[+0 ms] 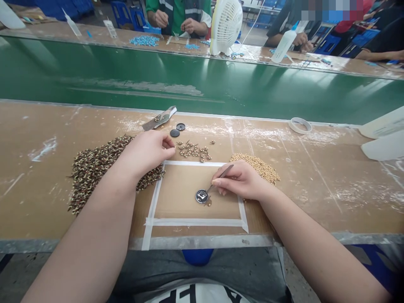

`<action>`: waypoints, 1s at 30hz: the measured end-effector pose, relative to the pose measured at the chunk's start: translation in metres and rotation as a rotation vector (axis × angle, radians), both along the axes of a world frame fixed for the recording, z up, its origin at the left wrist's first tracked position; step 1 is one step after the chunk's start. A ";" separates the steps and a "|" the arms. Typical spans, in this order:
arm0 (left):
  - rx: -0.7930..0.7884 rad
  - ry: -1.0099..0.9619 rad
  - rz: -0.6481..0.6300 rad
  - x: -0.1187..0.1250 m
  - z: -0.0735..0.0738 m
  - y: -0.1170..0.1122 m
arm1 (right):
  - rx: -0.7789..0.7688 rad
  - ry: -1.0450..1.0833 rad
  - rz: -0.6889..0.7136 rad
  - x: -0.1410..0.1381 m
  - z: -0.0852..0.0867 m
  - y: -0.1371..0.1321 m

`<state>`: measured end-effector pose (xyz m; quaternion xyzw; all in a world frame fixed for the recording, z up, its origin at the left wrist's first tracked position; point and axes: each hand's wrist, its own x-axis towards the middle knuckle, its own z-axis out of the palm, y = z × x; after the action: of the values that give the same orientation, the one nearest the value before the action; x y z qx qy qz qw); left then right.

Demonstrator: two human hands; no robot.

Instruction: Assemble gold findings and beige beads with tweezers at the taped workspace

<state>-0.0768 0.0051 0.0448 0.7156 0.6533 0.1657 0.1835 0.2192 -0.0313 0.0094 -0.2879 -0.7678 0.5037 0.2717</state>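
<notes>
My right hand (240,180) grips a thin grey metal stick (224,173) like a pen. Its lower end reaches the edge of a small round dish (197,199) of glossy dark liquid, which lies on a tape-framed cardboard square (176,191). Just past the square's upper left corner is my left hand (151,150), thumb and fingers pinched together; whatever they hold cannot be made out. Beside those fingertips are scattered small gold-coloured pieces (192,150). A large heap of small dark and gold pieces (97,168) lies partly under my left forearm.
Beyond my right hand is a pile of tan beads (257,166). Two black round caps (174,133) and a crumpled strip (159,119) lie at the back. A tape roll (299,125) and white bottles (383,139) are rightward. Across the green belt (202,90), people work near a fan (226,27).
</notes>
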 end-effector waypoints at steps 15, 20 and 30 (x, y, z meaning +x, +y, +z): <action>-0.259 -0.680 -0.101 0.052 -0.017 -0.008 | -0.136 0.220 -0.136 0.005 -0.001 0.002; -0.396 -0.641 -0.193 0.061 -0.028 -0.011 | -0.094 0.421 -0.442 0.012 -0.003 0.010; -0.291 -0.441 -0.363 0.068 -0.026 -0.017 | -0.193 0.427 -0.659 0.009 -0.008 0.020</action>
<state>-0.0089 -0.0122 0.0189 0.7336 0.4763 0.1862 0.4476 0.2278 -0.0112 0.0009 -0.4317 -0.5098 0.5077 0.5440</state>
